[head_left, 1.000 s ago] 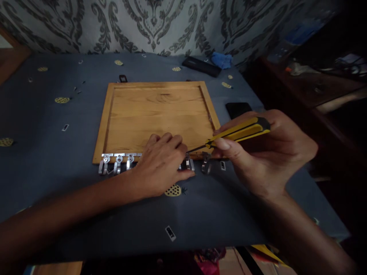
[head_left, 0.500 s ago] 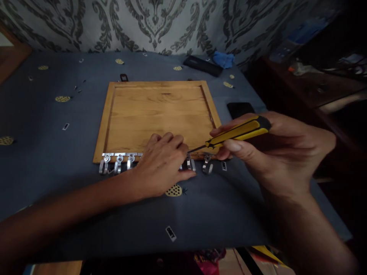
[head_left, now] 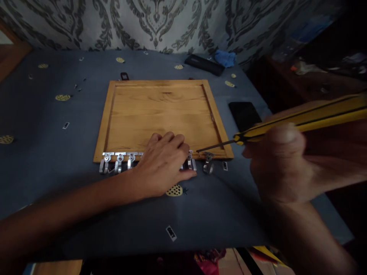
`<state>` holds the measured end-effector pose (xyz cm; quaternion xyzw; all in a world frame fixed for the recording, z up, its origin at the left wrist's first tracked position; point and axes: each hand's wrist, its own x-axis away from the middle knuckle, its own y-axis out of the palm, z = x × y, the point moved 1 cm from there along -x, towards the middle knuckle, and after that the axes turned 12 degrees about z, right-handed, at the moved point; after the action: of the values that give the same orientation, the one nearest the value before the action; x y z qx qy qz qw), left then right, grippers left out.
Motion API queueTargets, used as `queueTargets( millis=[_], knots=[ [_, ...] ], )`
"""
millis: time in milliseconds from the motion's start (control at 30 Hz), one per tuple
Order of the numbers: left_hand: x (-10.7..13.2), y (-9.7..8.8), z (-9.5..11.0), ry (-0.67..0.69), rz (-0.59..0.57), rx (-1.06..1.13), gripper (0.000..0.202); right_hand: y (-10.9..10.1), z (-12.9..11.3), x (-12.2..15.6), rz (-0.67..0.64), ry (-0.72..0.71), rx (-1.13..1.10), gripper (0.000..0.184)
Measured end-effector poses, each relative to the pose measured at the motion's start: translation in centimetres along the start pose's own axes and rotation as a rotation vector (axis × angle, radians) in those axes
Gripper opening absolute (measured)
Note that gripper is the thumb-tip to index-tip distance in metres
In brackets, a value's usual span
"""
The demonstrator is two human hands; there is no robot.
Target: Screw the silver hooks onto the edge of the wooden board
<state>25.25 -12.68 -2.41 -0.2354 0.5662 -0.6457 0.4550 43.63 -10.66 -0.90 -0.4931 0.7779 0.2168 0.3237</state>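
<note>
A framed wooden board point(head_left: 160, 118) lies flat, with a row of metal hooks point(head_left: 132, 158) along its near edge. My left hand point(head_left: 163, 164) is closed over that edge, fingers curled on the wood and thumb below, gripping about a metal hook point(head_left: 190, 162) that partly shows beside the fingers; some hooks are hidden beneath it. My right hand point(head_left: 283, 164), blurred, is closed around a yellow and black screwdriver point(head_left: 266, 130). Its tip points at the board's edge, between the held hook and the rightmost hook point(head_left: 208, 164); whether it touches I cannot tell.
A black phone-like slab point(head_left: 244, 114) lies right of the board. Behind it are a dark oblong case point(head_left: 204, 65) and a blue cloth point(head_left: 225, 58). Several tiny screw-like pieces point(head_left: 77, 88) lie at left on the patterned tablecloth point(head_left: 114, 225). A cluttered dark cabinet point(head_left: 301, 80) stands right.
My right hand has drawn the screwdriver back and to the right, its tip leaving the hook beside my left hand. My left hand has stayed in place.
</note>
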Motion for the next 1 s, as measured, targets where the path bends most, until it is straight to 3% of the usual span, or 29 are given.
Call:
queueTargets(
  millis=[100, 167, 467, 667, 800, 1000],
  knots=[
    [0.0, -0.2, 0.2, 0.006, 0.008, 0.005, 0.038, 0.7, -0.9, -0.3, 0.028, -0.155, 0.100, 0.021],
    [0.0, -0.3, 0.3, 0.008, 0.015, 0.007, 0.039, 1.1, -1.0, -0.3, -0.044, -0.130, 0.066, 0.019],
    [0.0, -0.3, 0.5, 0.008, 0.025, 0.006, 0.038, 1.0, 0.0, -0.3, -0.106, -0.113, -0.131, 0.019],
    [0.0, -0.3, 0.6, 0.010, 0.031, 0.004, 0.038, 1.2, -0.3, -0.3, -0.117, -0.091, -0.138, 0.020],
    [0.0, -0.3, 0.6, 0.011, 0.037, -0.005, 0.038, 0.7, -0.2, -0.3, -0.182, -0.144, -0.069, 0.022],
    [0.0, -0.2, 0.6, 0.015, 0.043, -0.010, 0.038, 0.3, -0.7, -0.6, -0.278, -0.109, -0.033, 0.029]
  ],
)
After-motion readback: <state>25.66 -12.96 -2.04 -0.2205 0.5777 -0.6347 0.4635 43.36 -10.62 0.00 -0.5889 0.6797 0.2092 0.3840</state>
